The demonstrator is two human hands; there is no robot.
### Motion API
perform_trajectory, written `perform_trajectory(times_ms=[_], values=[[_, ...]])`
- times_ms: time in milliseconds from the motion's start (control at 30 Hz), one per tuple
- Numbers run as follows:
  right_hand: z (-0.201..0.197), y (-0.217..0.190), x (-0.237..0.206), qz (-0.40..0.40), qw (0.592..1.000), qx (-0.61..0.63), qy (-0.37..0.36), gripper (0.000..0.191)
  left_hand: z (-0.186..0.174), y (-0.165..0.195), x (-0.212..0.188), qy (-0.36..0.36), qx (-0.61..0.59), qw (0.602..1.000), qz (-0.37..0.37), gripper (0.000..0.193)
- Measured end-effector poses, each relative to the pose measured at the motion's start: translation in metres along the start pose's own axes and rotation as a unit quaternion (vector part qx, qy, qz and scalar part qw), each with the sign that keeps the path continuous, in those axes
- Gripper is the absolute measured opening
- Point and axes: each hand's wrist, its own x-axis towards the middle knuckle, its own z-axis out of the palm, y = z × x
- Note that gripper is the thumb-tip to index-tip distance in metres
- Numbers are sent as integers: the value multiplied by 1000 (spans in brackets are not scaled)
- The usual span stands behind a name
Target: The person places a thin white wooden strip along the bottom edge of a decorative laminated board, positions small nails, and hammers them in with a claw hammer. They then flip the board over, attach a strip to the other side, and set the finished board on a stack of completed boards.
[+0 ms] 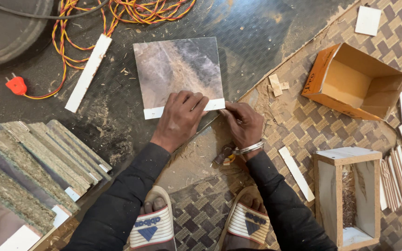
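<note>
floor (266, 28): dark sheet beside woven mat (sawdust-strewn) | left hand (178, 118): fingers spread flat on laminate panel (177, 74) | right hand (244, 123): fingers pinching panel's white edge strip (153, 112)

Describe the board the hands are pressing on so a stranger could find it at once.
Start from the dark floor sheet at upper left. Near its middle lies a square marbled panel, with the left hand and right hand at its near edge. Unlike the stacked boards, it lies flat and alone.

grey marbled panel (177, 69), orange box (352, 81)
</note>
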Motion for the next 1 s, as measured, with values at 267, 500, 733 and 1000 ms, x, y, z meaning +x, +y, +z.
perform_trajectory(times_ms=[267, 500, 733, 1000], values=[[-8, 0, 7, -63, 995, -71, -39, 10, -3, 2, 2, -12, 26, 1000, 4, 34], [-10, 1, 9, -42, 994, -75, -65, 11, 0, 6, 1, 0, 20, 1000, -11, 33], [-46, 3, -27, 21, 993, -60, -102, 39, -13, 10, 5, -7, 5, 1000, -21, 27], [-119, -7, -137, 183, 935, -212, -219, 51, -16, 7, 7, -3, -15, 1000, -23, 30]])
